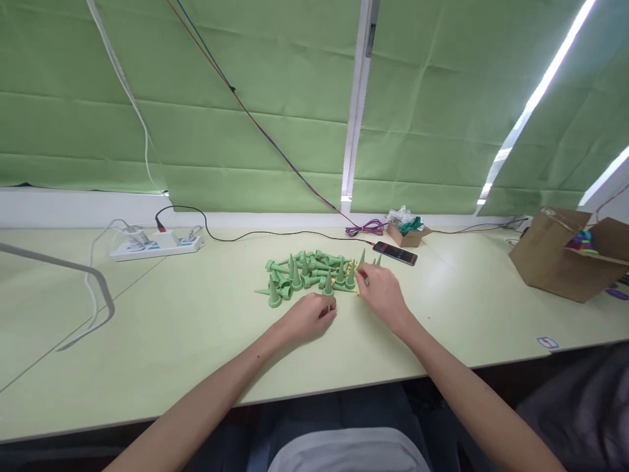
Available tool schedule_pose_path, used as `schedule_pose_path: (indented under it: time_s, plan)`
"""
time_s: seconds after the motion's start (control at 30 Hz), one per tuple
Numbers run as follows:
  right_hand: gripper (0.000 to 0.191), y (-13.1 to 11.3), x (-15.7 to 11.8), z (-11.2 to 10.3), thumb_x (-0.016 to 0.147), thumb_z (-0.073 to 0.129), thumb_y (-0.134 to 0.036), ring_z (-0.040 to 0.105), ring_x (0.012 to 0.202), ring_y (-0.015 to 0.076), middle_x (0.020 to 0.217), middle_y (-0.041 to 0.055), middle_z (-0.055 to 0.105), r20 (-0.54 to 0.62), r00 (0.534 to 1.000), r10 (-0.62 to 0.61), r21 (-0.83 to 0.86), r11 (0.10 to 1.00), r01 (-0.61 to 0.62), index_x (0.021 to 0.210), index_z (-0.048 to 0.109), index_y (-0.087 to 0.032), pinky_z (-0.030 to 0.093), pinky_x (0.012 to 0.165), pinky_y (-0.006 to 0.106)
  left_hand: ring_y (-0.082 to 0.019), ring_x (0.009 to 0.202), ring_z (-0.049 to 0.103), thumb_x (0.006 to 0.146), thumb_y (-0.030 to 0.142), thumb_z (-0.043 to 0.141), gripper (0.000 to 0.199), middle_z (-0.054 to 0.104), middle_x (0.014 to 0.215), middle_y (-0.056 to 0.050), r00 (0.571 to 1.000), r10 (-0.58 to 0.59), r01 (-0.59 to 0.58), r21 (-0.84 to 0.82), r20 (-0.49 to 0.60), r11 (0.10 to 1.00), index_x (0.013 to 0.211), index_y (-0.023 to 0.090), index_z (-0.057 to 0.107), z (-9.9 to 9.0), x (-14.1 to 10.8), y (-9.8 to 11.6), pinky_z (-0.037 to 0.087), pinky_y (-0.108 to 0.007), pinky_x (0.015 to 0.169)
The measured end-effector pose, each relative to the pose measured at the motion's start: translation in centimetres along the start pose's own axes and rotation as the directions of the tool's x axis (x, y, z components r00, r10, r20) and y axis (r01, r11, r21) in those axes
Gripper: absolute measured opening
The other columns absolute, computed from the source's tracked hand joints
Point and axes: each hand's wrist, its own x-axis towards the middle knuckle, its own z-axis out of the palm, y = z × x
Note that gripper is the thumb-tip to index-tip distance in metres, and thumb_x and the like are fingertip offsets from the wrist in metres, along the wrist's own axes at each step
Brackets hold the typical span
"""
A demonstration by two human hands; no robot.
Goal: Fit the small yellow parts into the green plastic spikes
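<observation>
In the head view, the pile of green spikes (296, 280) lies before you on the worktop (206, 354), some pieces standing tip up, others on their sides, with small yellow bits (350, 267) in its right part. Your left hand (310, 317) is at the pile's near edge, fingers curled inward; whether they grip anything, I cannot tell. Your right hand (381, 290) is at the pile's right end, fingertips drawn together; what they may hold is hidden. Beyond the pile to the right lie a phone (394, 253) and a small carton (403, 238); well left of it, a power strip (122, 254).
</observation>
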Motion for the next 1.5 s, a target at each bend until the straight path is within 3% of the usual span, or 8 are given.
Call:
schedule_pose_path:
  time_s: [0.13,0.5,0.67,1.0,1.3,1.5]
  plan:
    - [0.017,0.3,-0.7,2.4,0.094,0.046,-0.022,0.064,0.083,0.0230,0.090,0.0086,0.066,0.195,0.981,-0.012,-0.084,0.996,0.029,0.090,0.062,-0.018,0.039,0.066,0.027,-0.014,0.053,0.043,0.084,0.024,0.043,0.022,0.049,0.057,-0.001,1.000,-0.006,0.006,0.004,0.012,1.000,0.064,0.018,0.050,-0.1,0.1,0.1,0.027,-0.027,0.052]
    - [0.022,0.9,-1.1,4.5,0.097,0.039,-0.020,0.065,0.084,0.0231,0.101,0.0127,0.060,0.281,0.960,0.010,-0.195,0.980,0.047,0.106,0.058,-0.017,0.046,0.068,0.029,-0.014,0.054,0.046,0.086,0.023,0.043,0.023,0.052,0.058,-0.001,1.000,0.013,-0.014,0.012,0.012,1.000,0.066,0.019,0.053,-0.1,0.0,-0.2,0.028,-0.027,0.053]
    - [0.024,0.8,-1.3,4.9,0.098,0.037,-0.021,0.065,0.083,0.0224,0.106,0.0134,0.058,0.278,0.960,0.017,-0.211,0.977,0.044,0.108,0.058,-0.016,0.046,0.067,0.029,-0.015,0.056,0.048,0.088,0.024,0.042,0.024,0.055,0.060,-0.001,1.000,-0.006,0.008,0.052,-0.027,0.999,0.068,0.019,0.056,0.0,0.1,-0.3,0.029,-0.027,0.054]
    - [0.030,0.0,-2.0,4.8,0.101,0.033,-0.030,0.065,0.081,0.0213,0.107,0.0130,0.058,0.242,0.970,0.004,-0.180,0.983,0.041,0.106,0.059,-0.016,0.045,0.065,0.029,-0.020,0.075,0.059,0.091,0.021,0.039,0.027,0.064,0.087,-0.006,0.982,-0.048,0.083,0.188,-0.185,0.979,0.103,0.021,0.064,-0.1,0.2,-0.2,0.036,-0.028,0.060]
    - [0.033,0.1,-2.3,5.5,0.102,0.031,-0.030,0.064,0.076,0.0197,0.099,0.0106,0.061,0.165,0.983,-0.079,-0.080,0.992,0.093,0.098,0.061,-0.016,0.041,0.060,0.028,-0.018,0.065,0.056,0.088,0.016,0.041,0.021,0.061,0.080,-0.005,0.964,-0.093,0.160,0.264,-0.250,0.951,0.079,0.020,0.059,0.3,0.5,-0.9,0.034,-0.028,0.056]
    - [0.028,0.2,-2.5,6.0,0.101,0.035,-0.027,0.062,0.079,0.0195,0.093,0.0093,0.064,0.107,0.984,-0.146,0.046,0.989,0.142,0.093,0.059,-0.015,0.040,0.064,0.028,-0.019,0.074,0.060,0.087,0.017,0.043,0.018,0.064,0.090,-0.006,0.956,-0.100,0.159,0.201,-0.276,0.966,0.082,0.019,0.061,0.5,0.5,-1.2,0.041,-0.029,0.063]
